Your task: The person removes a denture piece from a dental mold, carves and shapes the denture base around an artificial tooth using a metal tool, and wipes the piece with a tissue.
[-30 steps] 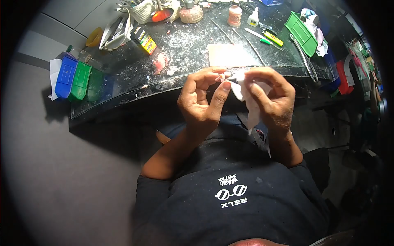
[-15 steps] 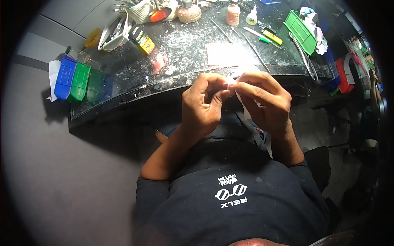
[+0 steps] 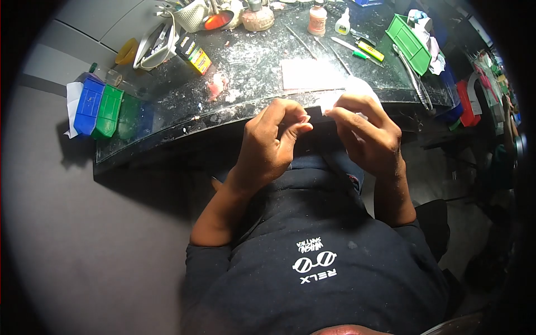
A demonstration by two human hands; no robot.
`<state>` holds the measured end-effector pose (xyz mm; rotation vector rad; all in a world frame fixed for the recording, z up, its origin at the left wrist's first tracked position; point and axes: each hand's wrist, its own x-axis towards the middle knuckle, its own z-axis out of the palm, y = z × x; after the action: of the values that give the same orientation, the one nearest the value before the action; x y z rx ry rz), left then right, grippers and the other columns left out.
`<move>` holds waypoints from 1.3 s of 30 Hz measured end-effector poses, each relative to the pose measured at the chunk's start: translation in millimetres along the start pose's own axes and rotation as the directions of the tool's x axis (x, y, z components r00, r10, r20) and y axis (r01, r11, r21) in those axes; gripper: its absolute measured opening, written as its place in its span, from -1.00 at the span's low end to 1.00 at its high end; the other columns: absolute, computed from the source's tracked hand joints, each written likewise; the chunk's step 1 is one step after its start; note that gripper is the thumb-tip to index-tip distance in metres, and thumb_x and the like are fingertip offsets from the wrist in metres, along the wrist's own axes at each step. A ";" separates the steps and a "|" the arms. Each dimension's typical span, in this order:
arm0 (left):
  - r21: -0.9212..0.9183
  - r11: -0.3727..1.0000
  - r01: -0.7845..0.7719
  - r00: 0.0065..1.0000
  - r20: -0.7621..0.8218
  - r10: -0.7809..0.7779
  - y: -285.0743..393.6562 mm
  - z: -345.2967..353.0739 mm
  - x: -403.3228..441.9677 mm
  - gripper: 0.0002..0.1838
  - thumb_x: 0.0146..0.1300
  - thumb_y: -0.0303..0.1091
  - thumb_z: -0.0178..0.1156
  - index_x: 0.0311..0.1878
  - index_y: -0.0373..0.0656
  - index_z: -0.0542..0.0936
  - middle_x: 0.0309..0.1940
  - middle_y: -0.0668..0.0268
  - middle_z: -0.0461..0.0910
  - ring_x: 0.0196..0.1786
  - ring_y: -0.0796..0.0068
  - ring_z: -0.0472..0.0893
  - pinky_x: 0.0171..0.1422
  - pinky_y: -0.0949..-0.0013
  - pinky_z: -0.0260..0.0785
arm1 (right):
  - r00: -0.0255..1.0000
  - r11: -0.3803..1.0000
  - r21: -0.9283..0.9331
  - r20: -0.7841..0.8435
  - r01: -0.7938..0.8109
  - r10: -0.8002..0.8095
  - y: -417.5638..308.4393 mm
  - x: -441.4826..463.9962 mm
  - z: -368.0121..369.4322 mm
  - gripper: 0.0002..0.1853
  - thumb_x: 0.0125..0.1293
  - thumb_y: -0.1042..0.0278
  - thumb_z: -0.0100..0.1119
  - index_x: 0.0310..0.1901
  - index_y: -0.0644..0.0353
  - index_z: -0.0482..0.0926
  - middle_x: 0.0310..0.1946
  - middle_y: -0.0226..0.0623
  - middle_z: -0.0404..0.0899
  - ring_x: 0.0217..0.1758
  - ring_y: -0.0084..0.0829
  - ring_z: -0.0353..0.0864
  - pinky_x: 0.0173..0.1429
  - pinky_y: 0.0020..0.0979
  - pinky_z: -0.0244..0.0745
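Just in front of the bench's near edge, my left hand (image 3: 272, 137) pinches something small and pale pink (image 3: 304, 118) between thumb and fingertips; its shape is too small to make out. A short gap to the right, my right hand (image 3: 367, 132) has its fingers closed on a bright white tissue (image 3: 363, 89), which sticks up behind the knuckles. The hands are apart. Beyond them a pale square tile (image 3: 307, 73) lies on the black bench (image 3: 251, 67).
Thin metal tools (image 3: 301, 42), a glue bottle (image 3: 343, 22) and a yellow lighter (image 3: 370, 51) lie or stand behind the tile. A green bin (image 3: 410, 44) is at right. Left are a small box (image 3: 194, 54), pink material (image 3: 218, 86) and blue and green bins (image 3: 90, 106).
My hands came together over the small piece, then drew apart. The white tissue, hanging below my right hand earlier, now stands up behind it.
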<state>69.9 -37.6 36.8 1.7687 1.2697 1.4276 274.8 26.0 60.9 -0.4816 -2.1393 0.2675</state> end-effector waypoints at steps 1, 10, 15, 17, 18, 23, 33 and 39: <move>0.000 1.000 0.000 1.000 0.000 0.000 0.0 0.1 -0.4 -0.84 0.35 -0.63 0.27 -0.06 -0.34 0.52 -0.21 0.25 0.66 -0.13 0.59 0.67 0.07 0.49 0.54 | 1.000 0.999 0.038 0.016 -0.022 0.021 -4.2 0.9 -1.4 -0.71 0.13 0.70 0.33 -0.09 0.28 0.69 -0.15 -0.16 0.64 -0.14 -0.27 0.72 -0.07 -0.34 0.63; -0.050 0.999 0.022 0.998 0.063 -0.019 -4.1 0.2 -2.9 -0.83 0.37 -0.61 0.27 -0.04 -0.34 0.52 -0.16 0.24 0.66 -0.09 0.56 0.67 0.08 0.49 0.52 | 0.998 0.996 0.081 0.052 -0.028 0.024 -1.6 -1.4 5.0 -0.70 0.15 0.67 0.32 -0.05 0.25 0.68 -0.15 -0.18 0.64 -0.16 -0.24 0.71 -0.07 -0.33 0.62; -0.172 0.983 0.060 0.997 0.061 -0.051 -7.4 0.4 -0.8 -0.82 0.37 -0.58 0.28 -0.03 -0.32 0.51 -0.10 0.20 0.66 -0.05 0.52 0.66 0.14 0.45 0.51 | 0.987 0.983 -0.181 -0.163 -0.020 -0.010 20.7 11.6 -26.4 -0.86 0.22 0.63 0.32 -0.18 0.26 0.71 -0.20 -0.20 0.67 -0.17 -0.27 0.72 -0.09 -0.34 0.62; -0.254 0.960 0.114 0.991 0.096 -0.092 -8.2 -0.6 -0.8 -0.76 0.38 -0.55 0.28 0.04 -0.31 0.49 -0.04 0.16 0.66 0.00 0.45 0.67 0.17 0.38 0.53 | 0.955 0.958 -0.286 -0.291 -0.035 -0.052 34.4 20.4 -43.9 -0.84 0.23 0.61 0.37 -0.15 0.24 0.73 -0.20 -0.19 0.69 -0.16 -0.26 0.74 -0.08 -0.36 0.62; -0.256 0.961 0.105 0.992 0.097 -0.082 -7.4 0.2 0.1 -0.76 0.38 -0.55 0.28 0.04 -0.31 0.49 -0.04 0.16 0.66 0.00 0.45 0.67 0.17 0.38 0.53 | 0.947 0.945 -0.327 -0.310 -0.020 -0.087 47.6 24.9 -53.5 -0.84 0.22 0.63 0.38 -0.16 0.25 0.73 -0.18 -0.18 0.71 -0.16 -0.25 0.75 -0.07 -0.36 0.63; -0.517 0.845 0.137 0.986 0.156 -0.065 -3.9 -0.5 4.3 -0.62 0.42 -0.33 0.30 0.19 -0.31 0.48 0.11 0.12 0.63 0.11 0.37 0.64 0.24 0.30 0.49 | 0.987 0.797 -0.586 -0.136 -0.150 0.085 131.2 28.8 -69.3 -0.50 0.31 0.34 0.35 0.27 0.23 0.55 0.19 -0.01 0.62 0.27 -0.06 0.59 0.36 -0.20 0.43; 0.126 0.964 -0.232 0.965 0.153 0.213 2.3 9.0 4.5 -0.23 0.30 0.18 0.29 0.38 -0.22 0.46 0.36 -0.14 0.38 0.36 -0.04 0.45 0.43 0.05 0.31 | 0.925 0.889 0.259 0.082 -0.378 0.370 2.8 2.4 -0.4 -0.49 0.23 0.36 0.48 0.19 0.34 0.59 -0.07 -0.05 0.75 0.03 -0.28 0.77 0.16 -0.34 0.60; 0.343 0.883 -0.321 0.946 0.147 0.287 5.9 5.5 -0.8 -0.19 0.27 0.31 0.23 0.39 -0.11 0.48 0.45 -0.19 0.24 0.44 -0.16 0.34 0.49 -0.04 0.17 | 0.861 0.681 0.559 0.131 -0.473 0.491 1.0 -7.0 11.0 -0.64 0.32 0.54 0.36 0.14 0.33 0.64 -0.13 -0.18 0.78 -0.06 -0.54 0.76 0.06 -0.51 0.64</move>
<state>77.0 -40.0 39.8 2.3446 1.3135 1.3112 269.7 23.8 49.1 -0.6714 -1.7331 1.1708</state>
